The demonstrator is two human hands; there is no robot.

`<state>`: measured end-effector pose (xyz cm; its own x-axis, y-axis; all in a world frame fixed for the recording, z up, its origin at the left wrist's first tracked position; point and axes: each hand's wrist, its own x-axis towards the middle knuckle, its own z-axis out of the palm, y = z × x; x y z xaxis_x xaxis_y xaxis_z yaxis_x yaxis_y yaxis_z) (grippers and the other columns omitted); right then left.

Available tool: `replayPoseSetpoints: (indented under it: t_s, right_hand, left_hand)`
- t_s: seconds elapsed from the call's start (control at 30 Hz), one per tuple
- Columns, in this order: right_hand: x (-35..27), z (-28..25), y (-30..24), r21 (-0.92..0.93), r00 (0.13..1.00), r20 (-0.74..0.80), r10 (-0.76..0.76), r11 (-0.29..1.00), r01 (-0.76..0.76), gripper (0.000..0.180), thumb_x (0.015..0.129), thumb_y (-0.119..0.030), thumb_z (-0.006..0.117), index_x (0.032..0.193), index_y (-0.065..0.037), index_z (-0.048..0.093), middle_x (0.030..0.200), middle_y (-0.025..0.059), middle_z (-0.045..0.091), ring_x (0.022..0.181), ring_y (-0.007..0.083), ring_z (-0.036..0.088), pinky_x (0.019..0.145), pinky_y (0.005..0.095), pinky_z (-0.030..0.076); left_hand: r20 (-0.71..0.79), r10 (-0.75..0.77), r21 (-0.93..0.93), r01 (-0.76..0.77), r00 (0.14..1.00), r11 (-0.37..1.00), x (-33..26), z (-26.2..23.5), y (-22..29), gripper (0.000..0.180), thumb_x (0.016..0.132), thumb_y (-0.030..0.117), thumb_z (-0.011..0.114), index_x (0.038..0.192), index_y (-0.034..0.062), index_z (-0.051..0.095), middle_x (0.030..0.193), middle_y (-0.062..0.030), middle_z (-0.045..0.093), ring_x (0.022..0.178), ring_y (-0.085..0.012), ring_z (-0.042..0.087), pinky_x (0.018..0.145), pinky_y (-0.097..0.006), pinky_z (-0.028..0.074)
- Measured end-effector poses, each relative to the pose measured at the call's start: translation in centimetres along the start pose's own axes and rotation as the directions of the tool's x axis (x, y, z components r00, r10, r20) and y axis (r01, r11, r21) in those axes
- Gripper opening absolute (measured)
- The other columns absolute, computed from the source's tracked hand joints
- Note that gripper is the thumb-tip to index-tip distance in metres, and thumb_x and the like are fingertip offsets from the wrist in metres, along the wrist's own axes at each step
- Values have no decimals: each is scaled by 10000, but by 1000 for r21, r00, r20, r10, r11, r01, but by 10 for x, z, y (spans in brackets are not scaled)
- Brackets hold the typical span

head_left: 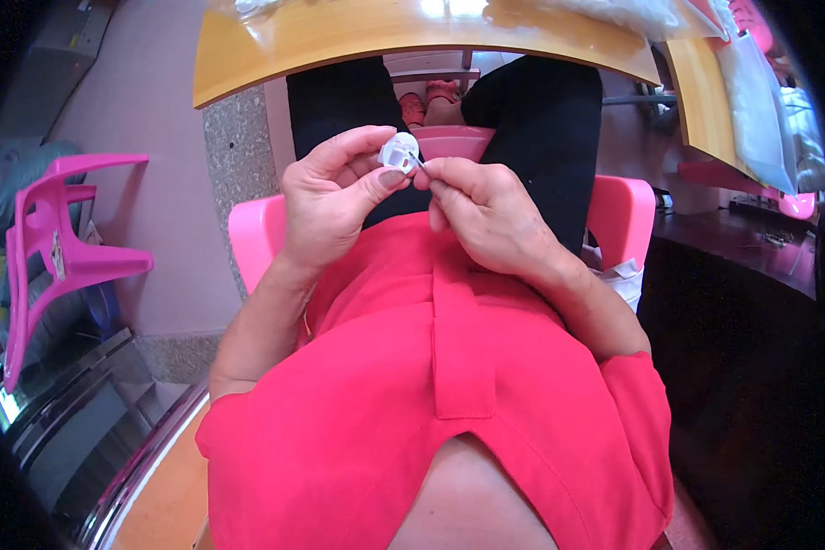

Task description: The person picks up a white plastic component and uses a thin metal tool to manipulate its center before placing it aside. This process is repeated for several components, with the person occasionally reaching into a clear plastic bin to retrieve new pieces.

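Fingers of the left hand (328,202) pinched a white piece (396,152) on the person's side of the table (412,35), likely to keep it still; the right hand (493,209) pinched a thin stick (416,159) against it.

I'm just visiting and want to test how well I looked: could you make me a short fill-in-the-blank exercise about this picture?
The small piece in the left hand is ____ in colour.
With the right hand holding a thin item at it, ____ hands are in use.
The person's trousers are ____.
The wooden table in front of the person crosses the picture's ____ edge.

Missing words: white; two; black; top.
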<state>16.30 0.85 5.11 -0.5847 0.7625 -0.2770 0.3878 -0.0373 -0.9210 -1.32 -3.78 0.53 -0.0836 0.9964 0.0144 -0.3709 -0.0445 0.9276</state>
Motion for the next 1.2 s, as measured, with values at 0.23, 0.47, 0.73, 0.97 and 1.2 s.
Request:
replayPoseSetpoints:
  t_s: [0.23, 0.47, 0.73, 0.97, 1.2]
  right_hand:
    - [1, 3, 4, 79, 1000, -3, -17, 997, 17, 177, 898, -55, 461, 933, 28, 613, 621, 132, 581, 575, 175, 602, 535, 333, 455]
    - [1, 11, 15, 49, 983, -58, -175, 983, 178, 160, 917, -4, 452, 988, 12, 594, 657, 13, 551, 584, 65, 507, 524, 220, 411]
    - [2, 13, 20, -217, 920, -80, -384, 907, 360, 162, 860, 58, 494, 1000, 36, 572, 789, 196, 621, 703, 278, 655, 620, 306, 502]
    - [1, 15, 24, -376, 894, -60, -445, 840, 393, 204, 766, -3, 546, 961, 54, 528, 731, 251, 596, 665, 416, 614, 580, 474, 504]
    - [-8, 12, 7, -835, 910, 59, -411, 479, 270, 136, 791, -86, 546, 875, 19, 524, 675, 147, 604, 581, 253, 651, 473, 343, 522]
  left_hand:
    - [24, 13, -15, -13, 1000, 1000, 1, 1, -1, 333, 821, -62, 642, 1141, -66, 551, 997, -142, 652, 898, -186, 650, 833, -304, 534]
    - [4, 30, 24, -30, 1000, 999, 2, 3, -1, 326, 817, -63, 648, 1129, -67, 554, 993, -142, 652, 894, -186, 651, 830, -302, 535]
    - [4, 36, 23, -36, 999, 999, 0, 4, 1, 315, 810, -69, 653, 1112, -71, 565, 1000, -135, 652, 902, -179, 647, 828, -293, 537]
    - [-34, 0, 115, 4, 999, 993, -3, 7, 2, 301, 803, -75, 658, 1095, -61, 586, 1006, -104, 642, 927, -152, 628, 838, -278, 532]
    - [-25, 35, 235, -28, 999, 972, -4, 9, 1, 275, 791, -98, 656, 1059, -59, 610, 1024, -85, 603, 931, -139, 617, 823, -252, 535]
